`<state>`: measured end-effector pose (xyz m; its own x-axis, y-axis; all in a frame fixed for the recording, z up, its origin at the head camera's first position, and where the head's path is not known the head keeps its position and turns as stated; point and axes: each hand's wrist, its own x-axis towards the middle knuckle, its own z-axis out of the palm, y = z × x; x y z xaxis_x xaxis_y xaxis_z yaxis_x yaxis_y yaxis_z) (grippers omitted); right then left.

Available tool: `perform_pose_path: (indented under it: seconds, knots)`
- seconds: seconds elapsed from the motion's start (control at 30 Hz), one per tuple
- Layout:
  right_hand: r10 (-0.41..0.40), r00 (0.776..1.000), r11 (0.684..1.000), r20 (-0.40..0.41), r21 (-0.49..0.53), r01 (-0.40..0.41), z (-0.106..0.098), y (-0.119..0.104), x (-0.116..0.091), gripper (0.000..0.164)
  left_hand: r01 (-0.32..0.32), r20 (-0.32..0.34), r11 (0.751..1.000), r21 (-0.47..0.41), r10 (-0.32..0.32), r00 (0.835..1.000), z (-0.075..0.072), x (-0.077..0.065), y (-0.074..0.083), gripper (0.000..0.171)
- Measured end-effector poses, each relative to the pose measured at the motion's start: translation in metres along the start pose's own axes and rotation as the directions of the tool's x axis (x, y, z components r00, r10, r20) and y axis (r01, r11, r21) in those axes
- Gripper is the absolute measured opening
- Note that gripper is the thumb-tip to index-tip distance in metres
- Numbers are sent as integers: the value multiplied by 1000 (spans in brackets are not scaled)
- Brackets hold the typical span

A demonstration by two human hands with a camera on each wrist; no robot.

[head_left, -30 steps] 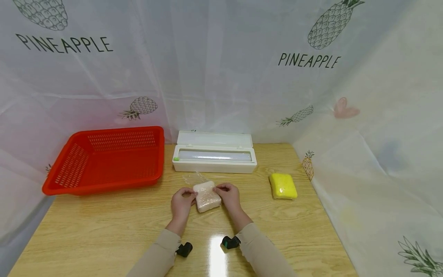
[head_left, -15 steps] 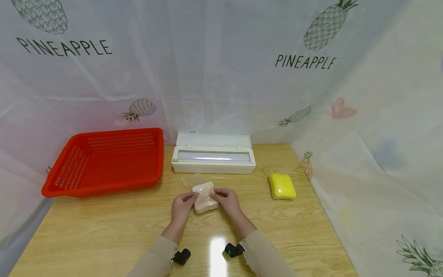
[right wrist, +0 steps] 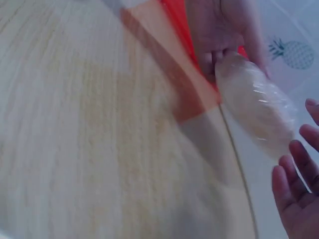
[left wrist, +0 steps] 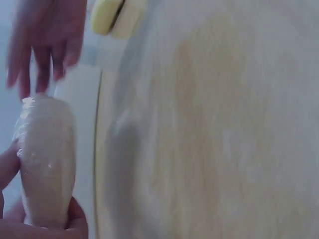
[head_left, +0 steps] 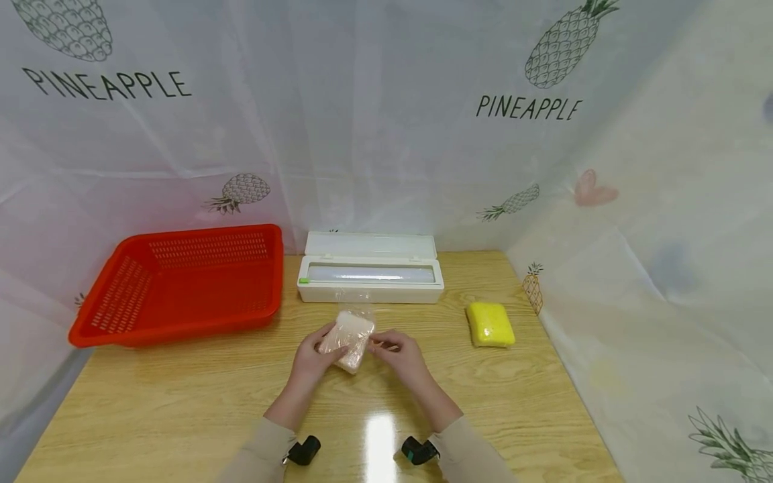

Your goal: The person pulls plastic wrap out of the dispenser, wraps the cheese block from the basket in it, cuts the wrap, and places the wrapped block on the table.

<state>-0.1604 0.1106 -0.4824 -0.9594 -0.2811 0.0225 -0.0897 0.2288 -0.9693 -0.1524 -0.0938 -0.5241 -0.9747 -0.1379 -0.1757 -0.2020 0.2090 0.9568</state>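
A pale pink block (head_left: 349, 335) wrapped in clear cling film is held up in front of the film dispenser. My left hand (head_left: 310, 359) grips it, thumb on the near face and fingers behind. In the left wrist view the wrapped block (left wrist: 47, 159) is lifted, with the left thumb and fingers around its lower end. A loose flap of film (head_left: 356, 305) sticks up past its far end. My right hand (head_left: 398, 355) is at the block's right edge. The right wrist view has that right hand (right wrist: 301, 189) with fingers spread and extended, fingertips close by the block's end.
A white cling film dispenser (head_left: 371, 293) stands at the back, lid raised, with the roll showing. At the left is a red plastic basket (head_left: 175, 335). A yellow block (head_left: 490, 325) in film lies at the right on the wooden table (head_left: 513, 402). A pineapple-print curtain (head_left: 374, 134) hangs behind.
Both hands pinched the block's sides earlier. Now the left hand holds it alone, turned clockwise and raised, while the right hand's fingers have loosened at its edge. The film flap now points away.
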Motion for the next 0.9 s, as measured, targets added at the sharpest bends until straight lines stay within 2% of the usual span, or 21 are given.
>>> perform_pose_path:
  seconds: [0.1, 0.17, 0.23, 0.33, 0.47, 0.57, 0.63, 0.7, 0.77, 0.83, 0.9]
  knots:
    - [-52, 999, 996, 2, -75, 52, -8, -3, 4, 23, -80, 46, 992, 99, 75, 996, -10, 4, 8, 62]
    - [-93, 996, 990, 15, -106, 94, -13, -4, 10, 23, -128, 103, 982, 138, 114, 988, -16, 5, 13, 60]
    - [-145, 989, 979, 39, -141, 149, -17, -7, 15, 23, -158, 164, 976, 152, 133, 978, -20, 6, 18, 59]
    - [-213, 974, 953, 83, -203, 225, -23, -11, 22, 22, -216, 251, 961, 174, 169, 953, -25, 7, 24, 56]
    - [-302, 939, 882, 166, -324, 341, -28, -17, 31, 20, -320, 369, 918, 236, 220, 903, -29, 8, 32, 54]
    - [-352, 902, 808, 248, -406, 427, -30, -22, 38, 15, -378, 451, 888, 263, 233, 862, -31, 8, 38, 53]
    - [-356, 886, 766, 298, -450, 460, -32, -24, 43, 12, -410, 499, 875, 259, 242, 832, -31, 8, 44, 50]
    - [-336, 877, 741, 343, -478, 471, -34, -25, 48, 9, -440, 543, 863, 247, 253, 801, -31, 9, 48, 48]
    - [-294, 872, 759, 391, -458, 461, -36, -24, 52, 9, -471, 584, 853, 225, 269, 766, -31, 10, 51, 46]
    - [-221, 869, 824, 442, -392, 409, -38, -23, 55, 8, -499, 629, 843, 200, 281, 725, -30, 12, 53, 45]
    - [-132, 856, 896, 499, -309, 318, -40, -21, 56, 7, -537, 668, 825, 177, 301, 681, -29, 14, 54, 44]
